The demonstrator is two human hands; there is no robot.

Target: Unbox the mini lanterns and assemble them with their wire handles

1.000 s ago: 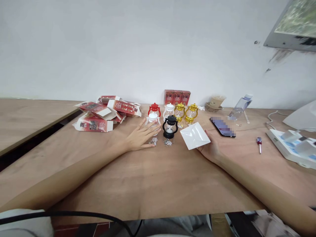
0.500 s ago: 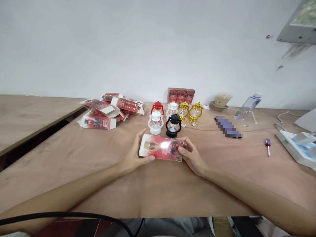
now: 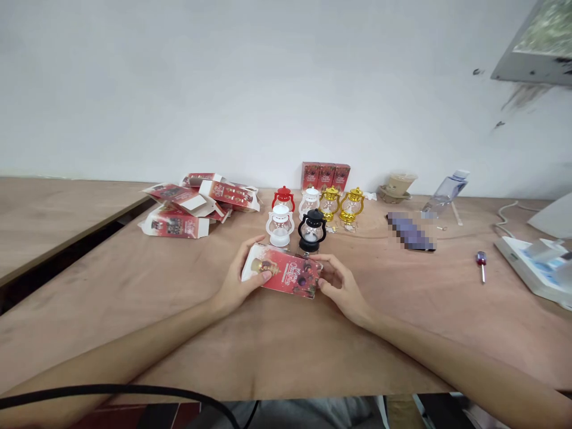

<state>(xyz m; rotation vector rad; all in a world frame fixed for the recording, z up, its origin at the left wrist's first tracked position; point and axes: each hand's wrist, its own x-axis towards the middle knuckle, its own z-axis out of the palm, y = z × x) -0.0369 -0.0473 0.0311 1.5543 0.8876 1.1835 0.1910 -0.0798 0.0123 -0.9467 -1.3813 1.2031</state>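
A red and white printed box [image 3: 286, 273] is held low over the table, its right end tilted a little down. My left hand [image 3: 241, 280] grips its left end, thumb on the printed face. At the right end, my right hand [image 3: 342, 289] has thumb and fingers around the edge. Just behind the box stand a white lantern [image 3: 280, 226] and a black lantern [image 3: 311, 230]. Further back are a red lantern [image 3: 283, 198], another white lantern [image 3: 309, 202] and two gold lanterns [image 3: 351, 205].
Several opened boxes [image 3: 181, 223] lie piled at the left. Three upright red boxes [image 3: 326, 177] stand by the wall. Rightward are a cup [image 3: 400, 183], a bottle [image 3: 447, 192], a phone [image 3: 411, 231], a screwdriver [image 3: 481, 262] and a power strip [image 3: 531, 268].
The box has shifted slightly left and turned, its right end now lower. My left thumb has moved from its lower edge onto the printed face. The camera view has shifted slightly.
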